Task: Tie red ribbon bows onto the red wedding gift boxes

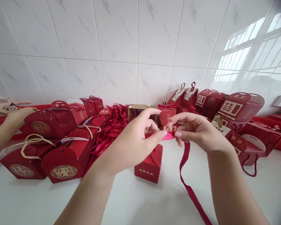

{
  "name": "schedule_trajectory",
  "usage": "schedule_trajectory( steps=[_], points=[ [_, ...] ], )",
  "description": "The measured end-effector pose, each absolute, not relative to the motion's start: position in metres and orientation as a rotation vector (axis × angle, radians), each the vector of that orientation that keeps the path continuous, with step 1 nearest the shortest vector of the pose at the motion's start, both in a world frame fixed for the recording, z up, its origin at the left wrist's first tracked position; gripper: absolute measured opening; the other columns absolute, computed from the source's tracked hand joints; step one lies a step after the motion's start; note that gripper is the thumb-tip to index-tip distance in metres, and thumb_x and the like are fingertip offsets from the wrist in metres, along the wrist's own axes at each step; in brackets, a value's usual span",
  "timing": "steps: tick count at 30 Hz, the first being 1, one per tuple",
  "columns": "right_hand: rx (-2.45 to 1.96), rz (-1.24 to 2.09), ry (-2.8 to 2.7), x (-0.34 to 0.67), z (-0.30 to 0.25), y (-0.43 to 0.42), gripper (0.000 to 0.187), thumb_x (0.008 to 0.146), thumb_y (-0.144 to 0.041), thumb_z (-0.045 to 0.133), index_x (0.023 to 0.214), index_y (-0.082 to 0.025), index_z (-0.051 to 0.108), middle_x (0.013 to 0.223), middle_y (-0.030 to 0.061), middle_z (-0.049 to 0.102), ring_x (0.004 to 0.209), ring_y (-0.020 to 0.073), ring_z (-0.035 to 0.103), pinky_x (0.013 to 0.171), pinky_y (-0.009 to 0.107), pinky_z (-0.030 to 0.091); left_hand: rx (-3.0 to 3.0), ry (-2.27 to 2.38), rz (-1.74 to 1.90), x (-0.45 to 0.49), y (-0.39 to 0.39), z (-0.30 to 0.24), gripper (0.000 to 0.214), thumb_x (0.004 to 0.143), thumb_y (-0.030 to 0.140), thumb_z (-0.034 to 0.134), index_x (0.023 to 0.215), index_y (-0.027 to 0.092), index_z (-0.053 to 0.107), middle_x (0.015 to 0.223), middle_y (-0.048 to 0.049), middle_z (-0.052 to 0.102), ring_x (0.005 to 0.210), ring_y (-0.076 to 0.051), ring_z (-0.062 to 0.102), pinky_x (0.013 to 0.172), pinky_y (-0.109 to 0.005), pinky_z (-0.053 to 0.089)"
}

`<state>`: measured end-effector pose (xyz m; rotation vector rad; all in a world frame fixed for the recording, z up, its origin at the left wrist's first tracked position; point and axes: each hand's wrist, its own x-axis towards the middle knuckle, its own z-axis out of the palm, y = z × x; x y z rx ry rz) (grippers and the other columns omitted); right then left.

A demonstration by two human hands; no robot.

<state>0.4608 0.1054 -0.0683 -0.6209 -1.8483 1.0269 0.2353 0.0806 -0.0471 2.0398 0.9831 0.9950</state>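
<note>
A dark red ribbon [184,162] is stretched between my two hands, and its long tail hangs from the right one down to the front edge of view. My left hand [135,137] pinches the ribbon between thumb and fingers. Close beside it, my right hand [194,129] pinches the same ribbon a short span away. Under my left hand stands a small red gift box [148,168] with gold lettering on its front; my hand hides part of its top. The ribbon is held above this box, apart from it.
To the left are several red gift boxes [63,168], some with rope handles, and a heap of red ribbons [114,125]. A cardboard box [132,109] stands by the tiled wall. More red boxes [239,107] are stacked right. At far left, another person's hand [18,117] reaches in.
</note>
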Motion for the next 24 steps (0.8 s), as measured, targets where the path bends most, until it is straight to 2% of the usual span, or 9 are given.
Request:
schedule_trajectory(
  steps=[5, 8, 10, 11, 13, 15, 18, 21, 24],
  points=[
    [-0.852, 0.952, -1.944, 0.474, -0.062, 0.098, 0.030, 0.082, -0.028, 0.070, 0.111, -0.024, 0.066, 0.114, 0.0064, 0.066, 0.062, 0.0101, 0.064, 0.061, 0.029, 0.055, 2.052, 1.015, 0.985, 0.224, 0.090, -0.043, 0.038, 0.085, 0.034, 0.057, 0.122, 0.028, 0.049, 0.070, 0.0047, 0.060, 0.051, -0.009, 0.048, 0.047, -0.021, 0.037],
    [-0.926, 0.973, -1.884, 0.474, -0.064, 0.103, 0.035, 0.081, -0.035, 0.070, 0.114, -0.025, 0.065, 0.114, 0.0075, 0.067, 0.090, 0.0187, 0.067, 0.081, 0.034, 0.054, 2.092, 0.993, 0.933, 0.228, 0.098, -0.048, 0.028, 0.084, 0.033, 0.058, 0.109, 0.023, 0.052, 0.069, 0.0039, 0.061, 0.061, -0.012, 0.055, 0.056, -0.024, 0.042],
    [-0.916, 1.004, -1.811, 0.467, -0.068, 0.110, 0.040, 0.084, -0.042, 0.065, 0.120, -0.025, 0.062, 0.115, 0.0086, 0.067, 0.109, 0.0222, 0.061, 0.091, 0.037, 0.049, 2.118, 1.007, 0.878, 0.234, 0.104, -0.053, 0.025, 0.083, 0.034, 0.058, 0.104, 0.022, 0.051, 0.072, 0.0030, 0.064, 0.065, -0.013, 0.057, 0.059, -0.025, 0.043],
    [-0.889, 1.036, -1.787, 0.461, -0.071, 0.114, 0.041, 0.086, -0.046, 0.061, 0.121, -0.024, 0.062, 0.115, 0.0088, 0.068, 0.112, 0.0224, 0.059, 0.093, 0.038, 0.047, 2.129, 1.020, 0.850, 0.237, 0.106, -0.056, 0.025, 0.083, 0.034, 0.058, 0.103, 0.022, 0.051, 0.074, 0.0026, 0.065, 0.064, -0.013, 0.057, 0.059, -0.026, 0.043],
    [-0.799, 1.134, -1.809, 0.449, -0.077, 0.121, 0.042, 0.089, -0.053, 0.053, 0.114, -0.022, 0.065, 0.108, 0.0081, 0.070, 0.107, 0.0212, 0.061, 0.094, 0.037, 0.045, 2.147, 1.030, 0.815, 0.241, 0.110, -0.060, 0.024, 0.083, 0.035, 0.058, 0.103, 0.023, 0.051, 0.078, 0.0017, 0.067, 0.064, -0.013, 0.057, 0.058, -0.026, 0.042],
    [-0.745, 1.242, -1.910, 0.439, -0.081, 0.127, 0.044, 0.090, -0.057, 0.049, 0.096, -0.018, 0.071, 0.093, 0.0063, 0.071, 0.094, 0.0187, 0.063, 0.090, 0.035, 0.045, 2.153, 1.009, 0.800, 0.243, 0.112, -0.063, 0.023, 0.084, 0.034, 0.056, 0.103, 0.023, 0.050, 0.081, 0.0005, 0.068, 0.067, -0.014, 0.059, 0.060, -0.026, 0.043],
    [-0.790, 1.316, -2.034, 0.434, -0.083, 0.131, 0.044, 0.087, -0.056, 0.054, 0.074, -0.016, 0.068, 0.073, 0.0023, 0.067, 0.075, 0.0146, 0.059, 0.079, 0.030, 0.044, 2.179, 1.010, 0.793, 0.242, 0.113, -0.065, 0.020, 0.084, 0.032, 0.055, 0.101, 0.023, 0.049, 0.082, 0.0008, 0.069, 0.068, -0.014, 0.059, 0.060, -0.026, 0.043],
    [-0.850, 1.306, -2.021, 0.440, -0.081, 0.131, 0.034, 0.082, -0.049, 0.065, 0.073, -0.016, 0.067, 0.068, -0.0008, 0.062, 0.066, 0.0114, 0.051, 0.068, 0.026, 0.041, 2.234, 1.072, 0.801, 0.243, 0.113, -0.065, 0.015, 0.084, 0.033, 0.055, 0.095, 0.023, 0.050, 0.081, 0.0022, 0.069, 0.061, -0.012, 0.055, 0.055, -0.025, 0.041],
    [-0.896, 1.305, -2.022, 0.449, -0.078, 0.129, 0.028, 0.077, -0.045, 0.070, 0.073, -0.017, 0.068, 0.067, -0.0019, 0.060, 0.065, 0.0109, 0.049, 0.066, 0.026, 0.040, 2.248, 1.082, 0.758, 0.244, 0.113, -0.066, 0.014, 0.085, 0.035, 0.054, 0.093, 0.024, 0.053, 0.080, 0.0022, 0.068, 0.058, -0.011, 0.053, 0.051, -0.024, 0.038]
  ],
)
